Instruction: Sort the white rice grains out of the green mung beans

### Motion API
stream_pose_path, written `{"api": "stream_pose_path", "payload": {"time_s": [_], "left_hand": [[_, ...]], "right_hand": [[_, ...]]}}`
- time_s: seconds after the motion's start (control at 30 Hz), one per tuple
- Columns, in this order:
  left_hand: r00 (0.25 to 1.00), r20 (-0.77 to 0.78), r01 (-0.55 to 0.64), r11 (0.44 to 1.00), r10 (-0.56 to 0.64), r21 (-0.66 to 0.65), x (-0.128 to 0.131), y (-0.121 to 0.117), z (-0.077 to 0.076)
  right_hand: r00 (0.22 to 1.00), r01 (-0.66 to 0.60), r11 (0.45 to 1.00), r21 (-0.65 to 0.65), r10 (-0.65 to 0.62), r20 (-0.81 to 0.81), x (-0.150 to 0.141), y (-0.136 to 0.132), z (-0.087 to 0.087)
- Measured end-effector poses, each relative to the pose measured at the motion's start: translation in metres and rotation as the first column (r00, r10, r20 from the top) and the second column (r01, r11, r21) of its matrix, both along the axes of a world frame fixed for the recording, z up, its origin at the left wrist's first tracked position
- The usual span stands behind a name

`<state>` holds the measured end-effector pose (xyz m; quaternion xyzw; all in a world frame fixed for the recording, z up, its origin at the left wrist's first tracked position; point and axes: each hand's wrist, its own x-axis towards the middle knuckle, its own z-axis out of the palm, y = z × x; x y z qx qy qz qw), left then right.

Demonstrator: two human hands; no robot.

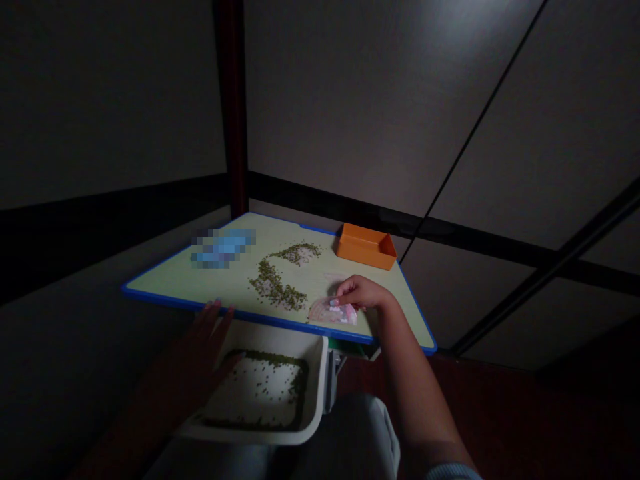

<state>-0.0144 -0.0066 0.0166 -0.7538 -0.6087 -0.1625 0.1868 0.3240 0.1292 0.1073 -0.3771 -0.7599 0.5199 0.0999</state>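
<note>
From where I stand, the right hand (357, 292) pinches a clear, pink-tinted plastic half-disc (319, 311) near the front edge of the pale, blue-rimmed tabletop (215, 283). A brisk sweep could fling the small green grains (275, 289) past the white rectangular tray (323, 373) below; the left hand (200, 347), fingers spread at the edge, might jog that tray.

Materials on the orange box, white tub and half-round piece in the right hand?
Orange box: probably plastic, fairly matte; even colour, thin walls.
White tub: likely moulded plastic, smooth; rounded corners, continuous rim.
Half-round piece: looks like thin clear plastic, perhaps glossy; see-through with bright patches, though dim light leaves it open.
</note>
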Motion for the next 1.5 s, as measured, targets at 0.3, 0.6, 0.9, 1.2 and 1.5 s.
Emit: {"api": "stream_pose_path", "payload": {"time_s": [0.3,0.6,0.9,1.2,1.5], "left_hand": [[1.0,0.026,0.001,1.0,-0.001,-0.018,0.0005,0.0017,-0.0021],[1.0,-0.003,0.009,1.0,-0.009,-0.019,-0.0006,0.0012,-0.0014],[1.0,-0.003,0.025,1.0,-0.025,0.01,0.0003,0.0008,0.0014],[1.0,0.024,-0.001,1.0,0.002,-0.021,0.0021,-0.0008,0.0021],[1.0,0.015,0.013,1.0,-0.012,-0.011,0.0004,0.0016,0.0]], "right_hand": [[1.0,0.002,1.0,-0.023,-0.002,0.008,-0.0064,-0.0035,-0.0002],[1.0,-0.022,1.0,-0.013,0.022,0.003,-0.0061,-0.0021,-0.0001],[1.0,0.004,1.0,-0.013,-0.004,0.009,-0.005,-0.0011,-0.0007],[0.999,0.006,1.0,0.017,-0.006,-0.04,-0.006,-0.0011,-0.0028],[0.997,0.069,0.997,0.043,-0.068,-0.028,-0.0046,-0.0011,-0.0012]]}}
